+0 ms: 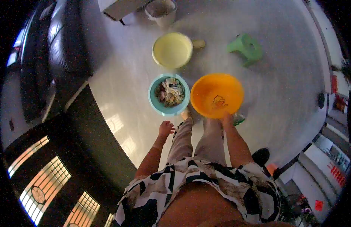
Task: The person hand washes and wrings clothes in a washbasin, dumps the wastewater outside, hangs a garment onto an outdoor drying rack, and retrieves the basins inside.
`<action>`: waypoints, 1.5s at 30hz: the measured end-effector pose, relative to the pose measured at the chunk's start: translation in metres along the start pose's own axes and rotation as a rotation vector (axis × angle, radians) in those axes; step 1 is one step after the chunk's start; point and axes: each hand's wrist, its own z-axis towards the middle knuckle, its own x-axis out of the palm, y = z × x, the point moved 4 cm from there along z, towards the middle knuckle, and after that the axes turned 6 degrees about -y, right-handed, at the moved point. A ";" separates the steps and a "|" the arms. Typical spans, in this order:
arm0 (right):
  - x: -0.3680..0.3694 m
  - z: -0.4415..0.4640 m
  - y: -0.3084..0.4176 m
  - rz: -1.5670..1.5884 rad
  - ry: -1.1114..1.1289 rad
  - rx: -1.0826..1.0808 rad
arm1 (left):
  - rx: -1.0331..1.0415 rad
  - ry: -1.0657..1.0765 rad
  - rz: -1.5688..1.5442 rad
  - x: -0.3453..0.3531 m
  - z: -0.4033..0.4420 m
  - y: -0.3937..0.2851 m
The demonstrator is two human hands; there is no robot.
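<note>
An orange basin with a small duck-like picture on its inside is in front of me, right of the middle. My right hand is closed on its near rim, with the fingers blurred. My left hand hangs free near my left leg, fingers loosely apart and nothing in them. Just beyond it stands a light blue basin holding a heap of crumpled, patterned cloth. The blue basin's right edge lies close beside the orange basin.
A pale yellow basin stands farther out, with a light-coloured object at its right side. A green stool is at the far right. A waste bin stands at the top beside white furniture. A dark sofa lines the left.
</note>
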 end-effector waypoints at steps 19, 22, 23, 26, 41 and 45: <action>0.095 0.136 -0.154 0.418 -0.213 0.916 | -0.514 -0.316 -0.277 0.003 0.204 0.188; 0.091 0.149 -0.178 0.383 -0.148 0.934 | -0.265 -0.208 -0.187 0.019 0.265 0.235; 0.092 0.152 -0.188 0.381 -0.078 0.936 | -0.092 -0.238 0.150 0.030 0.280 0.221; 0.098 0.155 -0.199 0.381 -0.230 0.850 | 0.298 -0.232 0.479 0.040 0.309 0.176; 0.051 0.128 -0.201 0.097 -0.149 0.806 | 0.262 -0.399 1.198 0.010 0.508 0.046; 0.055 0.121 -0.205 0.123 -0.136 0.838 | -0.042 -0.359 1.340 0.032 0.494 0.037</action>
